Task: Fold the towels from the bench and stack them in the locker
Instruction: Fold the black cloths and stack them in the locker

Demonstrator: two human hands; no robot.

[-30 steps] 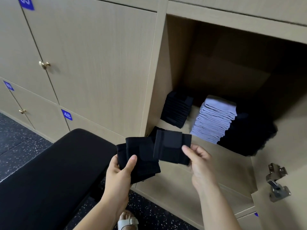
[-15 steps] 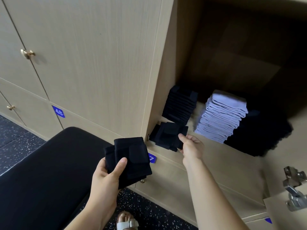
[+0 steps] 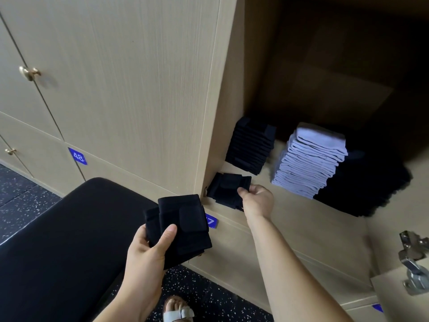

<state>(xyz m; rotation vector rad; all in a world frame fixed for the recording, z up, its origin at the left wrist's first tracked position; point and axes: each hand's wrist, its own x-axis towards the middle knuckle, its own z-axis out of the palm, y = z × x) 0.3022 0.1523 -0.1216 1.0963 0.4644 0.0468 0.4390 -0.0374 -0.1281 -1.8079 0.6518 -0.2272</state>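
Note:
My left hand (image 3: 148, 254) grips a small pile of folded black towels (image 3: 183, 228) above the end of the black bench (image 3: 58, 247). My right hand (image 3: 257, 201) pinches one folded black towel (image 3: 225, 189) that lies on the floor of the open locker (image 3: 301, 219), at its front left corner. Behind that towel stands a stack of black towels (image 3: 250, 147). To its right is a taller stack of pale lilac towels (image 3: 308, 161), and a dark heap (image 3: 366, 187) lies beyond it.
Closed locker doors with brass knobs (image 3: 30, 73) fill the left wall, one labelled 48 (image 3: 77, 156). The open locker door's metal hinge (image 3: 415, 263) sticks out at the lower right. My sandalled foot (image 3: 177, 310) stands on the speckled floor beside the bench.
My right hand carried one black towel away from the pile in my left hand and brought it down onto the locker floor at the front left corner. The view moved closer to the locker.

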